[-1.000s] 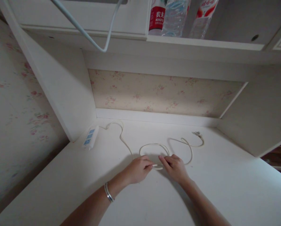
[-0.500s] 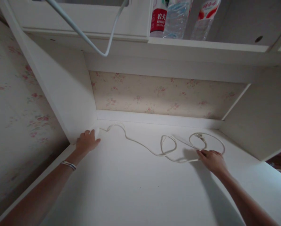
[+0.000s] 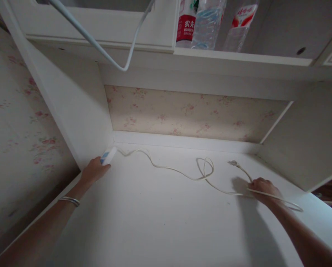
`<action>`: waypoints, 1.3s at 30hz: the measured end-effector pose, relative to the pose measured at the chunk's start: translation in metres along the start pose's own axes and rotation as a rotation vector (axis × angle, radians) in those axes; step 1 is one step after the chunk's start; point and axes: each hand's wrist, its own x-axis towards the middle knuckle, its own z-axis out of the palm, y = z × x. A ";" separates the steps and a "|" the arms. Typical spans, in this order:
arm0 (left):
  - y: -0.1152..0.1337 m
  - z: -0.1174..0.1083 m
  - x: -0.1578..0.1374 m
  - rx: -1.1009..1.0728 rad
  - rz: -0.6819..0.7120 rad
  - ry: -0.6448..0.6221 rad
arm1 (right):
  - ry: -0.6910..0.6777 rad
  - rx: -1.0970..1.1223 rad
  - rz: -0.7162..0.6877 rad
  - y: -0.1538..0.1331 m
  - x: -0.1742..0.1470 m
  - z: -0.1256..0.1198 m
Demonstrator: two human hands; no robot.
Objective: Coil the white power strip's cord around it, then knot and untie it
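At the left end of the white desktop, my left hand (image 3: 95,170) closes around the near end of a white power strip (image 3: 108,155) with a blue patch. A thin cream cord (image 3: 170,168) leaves its far end, runs rightward and makes a small loose loop in the middle. Over on the right, my right hand (image 3: 262,187) is closed on this cord, its fingers partly hidden. The plug (image 3: 233,162) lies beyond that hand on a short length of cord. Another bend of cord passes across my right wrist and out to its right.
White side panels stand left (image 3: 79,111) and right (image 3: 307,137). Overhead, a shelf (image 3: 238,55) holds plastic bottles (image 3: 207,26). A pale thick cable (image 3: 99,50) hangs down at the upper left. Floral wallpaper (image 3: 166,111) covers the back wall.
My right hand has moved right and nearer with the cord, and the ring of cord around the plug has opened out. My left hand has drawn back left, uncovering more of the power strip.
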 end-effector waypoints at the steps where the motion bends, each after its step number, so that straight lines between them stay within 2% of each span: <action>1: 0.006 -0.005 -0.004 -0.030 0.031 0.016 | -0.031 0.019 0.001 -0.012 -0.006 -0.003; 3: 0.022 -0.014 -0.013 -0.098 0.119 0.094 | -0.197 0.115 -0.015 -0.038 -0.021 -0.014; 4: 0.031 -0.019 -0.018 -0.132 0.162 0.141 | -0.318 0.208 -0.125 -0.051 -0.030 -0.020; 7: 0.060 -0.030 -0.035 -0.240 0.256 0.173 | -0.557 0.342 -0.311 -0.090 -0.057 -0.043; 9: 0.081 -0.032 -0.049 -0.283 0.320 0.170 | -0.605 0.455 -0.373 -0.119 -0.074 -0.054; 10: 0.091 -0.032 -0.056 -0.300 0.352 0.164 | -0.574 0.624 -0.416 -0.135 -0.080 -0.056; 12: 0.113 -0.027 -0.074 -0.337 0.428 0.151 | -0.309 0.832 -0.405 -0.170 -0.090 -0.057; 15: 0.142 -0.014 -0.102 -0.406 0.517 0.113 | 0.128 0.966 -0.458 -0.228 -0.094 -0.047; 17: 0.155 -0.005 -0.121 -0.500 0.515 0.103 | 0.326 0.956 -0.521 -0.262 -0.090 -0.038; 19: 0.163 0.003 -0.137 -0.633 0.503 0.045 | 0.359 0.905 -0.578 -0.291 -0.084 -0.028; 22: 0.166 0.011 -0.153 -0.806 0.530 -0.081 | 0.224 0.842 -0.635 -0.320 -0.079 -0.012; 24: 0.165 0.013 -0.157 -0.864 0.551 -0.117 | 0.107 0.762 -0.666 -0.331 -0.083 -0.003; 25: 0.163 0.014 -0.157 -0.860 0.551 -0.094 | 0.059 0.697 -0.676 -0.334 -0.087 0.001; 28: 0.157 0.017 -0.153 -0.690 0.535 0.107 | -0.027 0.427 -0.728 -0.338 -0.106 0.004; 30: 0.152 0.018 -0.150 -0.504 0.546 0.256 | -0.038 0.262 -0.791 -0.335 -0.119 -0.002; 32: 0.147 0.019 -0.147 -0.321 0.581 0.342 | -0.022 0.135 -0.868 -0.329 -0.128 -0.014; 35: 0.143 0.022 -0.146 -0.116 0.632 0.357 | 0.026 -0.026 -1.004 -0.318 -0.132 -0.033; 39: 0.146 0.028 -0.153 -0.009 0.780 0.251 | 0.126 -0.103 -1.237 -0.303 -0.127 -0.050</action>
